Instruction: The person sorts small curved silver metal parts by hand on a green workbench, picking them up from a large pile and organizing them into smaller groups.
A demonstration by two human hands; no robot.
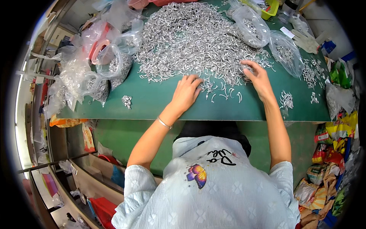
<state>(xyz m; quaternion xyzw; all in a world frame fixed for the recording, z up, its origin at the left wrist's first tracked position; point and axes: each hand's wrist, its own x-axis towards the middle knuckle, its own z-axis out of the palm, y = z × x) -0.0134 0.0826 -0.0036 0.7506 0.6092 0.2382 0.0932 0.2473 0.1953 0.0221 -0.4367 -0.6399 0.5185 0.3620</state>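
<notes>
A broad heap of small curved silvery metal pieces point(187, 38) covers the middle of the green table point(160, 103). My left hand point(185, 92) rests at the heap's near edge, fingers bent and a little apart, tips touching the pieces. At the heap's near right edge is my right hand point(258, 78), its thumb and forefinger curved and apart around a few pieces. Nothing is clearly gripped in either hand. Between the hands, several loose curved pieces point(225, 93) lie scattered on the tabletop.
Clear plastic bags of metal parts point(120, 70) crowd the table's left side. More bags point(286, 53) lie at the right, near a pale glove point(305, 41). Small piles point(126, 101) sit near the front edge. A yellow-green tray point(270, 9) stands at the back right.
</notes>
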